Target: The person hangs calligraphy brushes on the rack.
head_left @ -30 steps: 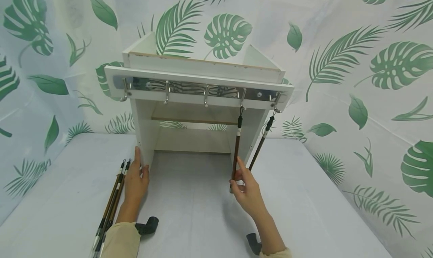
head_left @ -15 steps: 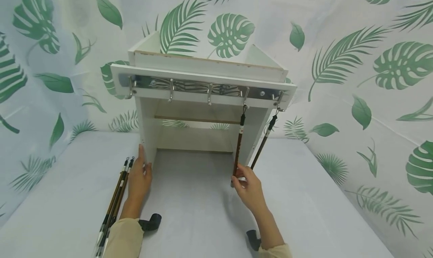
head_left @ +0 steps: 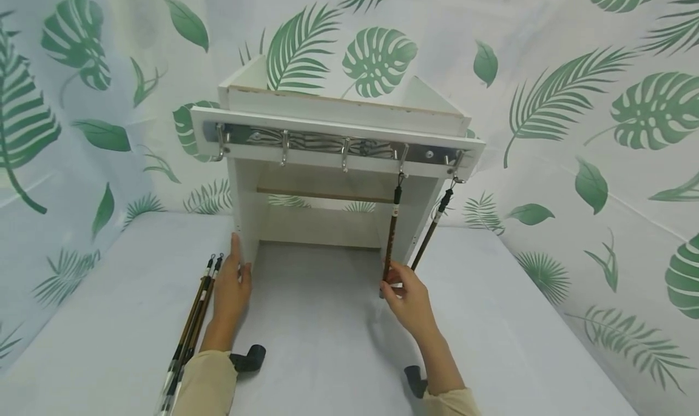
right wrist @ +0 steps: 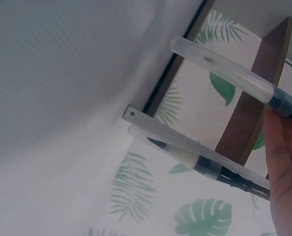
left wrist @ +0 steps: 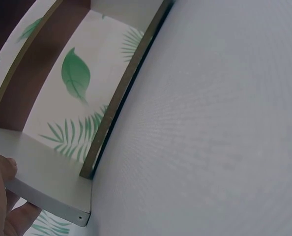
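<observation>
1. So the right hand (head_left: 411,298) has the brush (head_left: 392,228) pinched low on its shaft. Brush sits just left of the palm, handle running up from the fingertips.
2. Right hand's easily the nearer one. The left hand (head_left: 229,291) is well off to the other side, gripping the white cabinet (head_left: 349,104) by its side panel, thumb inside, fingers outside.
3. Long axis is nearly upright, bottom leaning a bit left. Loop end points up and looks hung on the second hook from the right (head_left: 403,158); the clear cap (right wrist: 224,69) points down toward the table (head_left: 317,337).
</observation>
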Motion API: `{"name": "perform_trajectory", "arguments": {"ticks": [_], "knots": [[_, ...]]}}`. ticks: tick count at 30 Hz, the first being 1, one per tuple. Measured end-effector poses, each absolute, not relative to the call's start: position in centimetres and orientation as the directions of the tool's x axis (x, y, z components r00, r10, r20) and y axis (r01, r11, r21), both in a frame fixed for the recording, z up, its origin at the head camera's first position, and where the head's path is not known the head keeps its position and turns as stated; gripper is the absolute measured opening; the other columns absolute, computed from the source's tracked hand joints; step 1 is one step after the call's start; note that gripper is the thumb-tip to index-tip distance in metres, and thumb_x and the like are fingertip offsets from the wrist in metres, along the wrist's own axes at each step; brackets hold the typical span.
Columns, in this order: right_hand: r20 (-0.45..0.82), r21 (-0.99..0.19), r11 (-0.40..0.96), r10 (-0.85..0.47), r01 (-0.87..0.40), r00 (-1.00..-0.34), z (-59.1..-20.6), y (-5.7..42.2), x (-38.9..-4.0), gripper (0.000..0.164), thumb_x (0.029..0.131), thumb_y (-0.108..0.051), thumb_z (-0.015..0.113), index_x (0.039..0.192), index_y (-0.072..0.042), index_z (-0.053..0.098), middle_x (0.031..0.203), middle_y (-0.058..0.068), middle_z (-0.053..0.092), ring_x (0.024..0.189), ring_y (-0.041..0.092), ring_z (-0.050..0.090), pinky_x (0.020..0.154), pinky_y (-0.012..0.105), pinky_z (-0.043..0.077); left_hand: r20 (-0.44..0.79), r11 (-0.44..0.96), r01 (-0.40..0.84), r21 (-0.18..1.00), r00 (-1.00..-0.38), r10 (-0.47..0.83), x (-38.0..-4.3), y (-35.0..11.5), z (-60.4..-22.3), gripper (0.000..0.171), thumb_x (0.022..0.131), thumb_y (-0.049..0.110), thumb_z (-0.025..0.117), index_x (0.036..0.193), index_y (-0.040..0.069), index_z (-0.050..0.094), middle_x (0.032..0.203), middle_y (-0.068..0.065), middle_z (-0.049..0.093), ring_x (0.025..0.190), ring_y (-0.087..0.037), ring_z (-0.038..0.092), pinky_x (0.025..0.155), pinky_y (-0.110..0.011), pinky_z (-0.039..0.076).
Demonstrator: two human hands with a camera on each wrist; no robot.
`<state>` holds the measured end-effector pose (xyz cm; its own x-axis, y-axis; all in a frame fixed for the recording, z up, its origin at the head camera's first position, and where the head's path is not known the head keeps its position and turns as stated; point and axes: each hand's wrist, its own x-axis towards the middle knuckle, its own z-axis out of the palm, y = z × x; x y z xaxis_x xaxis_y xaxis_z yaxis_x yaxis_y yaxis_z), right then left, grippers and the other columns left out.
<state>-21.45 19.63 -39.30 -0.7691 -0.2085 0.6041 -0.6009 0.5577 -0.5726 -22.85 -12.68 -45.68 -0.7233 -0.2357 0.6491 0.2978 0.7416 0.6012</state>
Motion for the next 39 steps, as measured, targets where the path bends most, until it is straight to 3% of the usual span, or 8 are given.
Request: {"name": "perform_trajectory", "arguments": {"ticks": [4, 7, 13, 16, 20, 26, 32, 39], "knots": [[0.636, -0.521, 0.589, -0.214, -0.617, -0.741, -38.6, 19.9, -21.3, 0.045, 0.077, 0.008, 0.065, 0.12, 0.001, 0.053, 0.09, 0.011, 0.061, 0.079, 0.021, 0.063, 0.066, 0.022, 0.056, 0.664, 0.748, 0.302, 0.591, -0.709, -0.238, -22.7, -12.6, -45.8, 0.072, 0.088, -0.002, 0.053, 0.147, 0.013, 0.015, 0.12, -0.028, 0.051, 0.108, -0.042, 0.052, 0.079, -0.048, 0.052], [0.744, -0.459, 0.571, -0.171, -0.681, -0.645, -37.4, 20.3, -21.2, 0.042, 0.075, 0.012, 0.063, 0.116, 0.001, 0.057, 0.084, 0.01, 0.062, 0.077, 0.015, 0.062, 0.064, 0.016, 0.054, 0.667, 0.747, 0.306, 0.591, -0.706, -0.238, -22.7, -12.6, -46.0, 0.072, 0.088, -0.002, 0.053, 0.147, 0.013, 0.015, 0.12, -0.028, 0.051, 0.108, -0.042, 0.052, 0.079, -0.048, 0.052], [0.869, -0.466, 0.567, 0.149, -0.679, -0.473, -33.9, 22.2, -21.7, 0.029, 0.082, 0.009, 0.053, 0.11, 0.005, 0.06, 0.078, 0.018, 0.059, 0.077, -0.011, 0.053, 0.067, 0.002, 0.045, 0.661, 0.749, 0.298, 0.591, -0.712, -0.238, -22.6, -12.8, -45.9, 0.07, 0.089, -0.001, 0.053, 0.147, 0.012, 0.015, 0.123, -0.028, 0.05, 0.11, -0.042, 0.052, 0.081, -0.047, 0.052], [0.818, -0.548, 0.606, 0.245, -0.576, -0.521, -32.5, 23.5, -22.9, 0.035, 0.089, -0.003, 0.051, 0.124, -0.006, 0.054, 0.096, 0.018, 0.062, 0.092, -0.006, 0.056, 0.08, 0.008, 0.047, 0.656, 0.753, 0.29, 0.591, -0.716, -0.24, -22.6, -12.8, -45.8, 0.07, 0.089, 0.0, 0.053, 0.147, 0.013, 0.015, 0.124, -0.027, 0.05, 0.11, -0.042, 0.052, 0.083, -0.048, 0.051], [0.704, -0.62, 0.625, 0.177, -0.474, -0.688, -32.1, 25.0, -25.2, 0.054, 0.092, -0.017, 0.053, 0.142, -0.024, 0.032, 0.134, 0.011, 0.048, 0.126, 0.014, 0.043, 0.102, 0.034, 0.042, 0.643, 0.749, 0.279, 0.601, -0.726, -0.245, -22.6, -12.9, -45.8, 0.069, 0.09, 0.002, 0.052, 0.147, 0.013, 0.015, 0.126, -0.027, 0.05, 0.11, -0.041, 0.052, 0.085, -0.049, 0.049], [0.558, -0.708, 0.541, 0.035, -0.454, -0.829, -32.9, 25.1, -27.7, 0.078, 0.089, -0.016, 0.058, 0.146, -0.034, 0.009, 0.151, 0.007, 0.02, 0.137, 0.029, 0.026, 0.102, 0.056, 0.034, 0.624, 0.741, 0.269, 0.615, -0.741, -0.249, -22.6, -12.9, -45.8, 0.068, 0.091, 0.003, 0.051, 0.147, 0.015, 0.014, 0.129, -0.025, 0.048, 0.112, -0.04, 0.051, 0.089, -0.05, 0.047], [0.592, -0.645, 0.529, -0.11, -0.552, -0.798, -33.9, 23.6, -28.5, 0.104, 0.078, -0.008, 0.071, 0.147, -0.027, -0.004, 0.15, 0.015, 0.018, 0.129, 0.044, 0.033, 0.088, 0.057, 0.045, 0.628, 0.746, 0.275, 0.607, -0.742, -0.237, -22.7, -13.0, -45.8, 0.07, 0.09, 0.003, 0.052, 0.147, 0.014, 0.014, 0.127, -0.026, 0.049, 0.112, -0.04, 0.051, 0.09, -0.05, 0.046], [0.73, -0.432, 0.719, -0.076, -0.545, -0.679, -35.1, 22.0, -28.6, 0.082, 0.089, -0.008, 0.054, 0.147, -0.023, -0.001, 0.125, 0.032, 0.047, 0.102, 0.051, 0.054, 0.079, 0.059, 0.048, 0.65, 0.746, 0.301, 0.594, -0.726, -0.225, -23.2, -13.0, -45.6, 0.069, 0.089, 0.001, 0.054, 0.146, 0.011, 0.017, 0.115, -0.026, 0.054, 0.103, -0.038, 0.055, 0.082, -0.048, 0.05]]}}
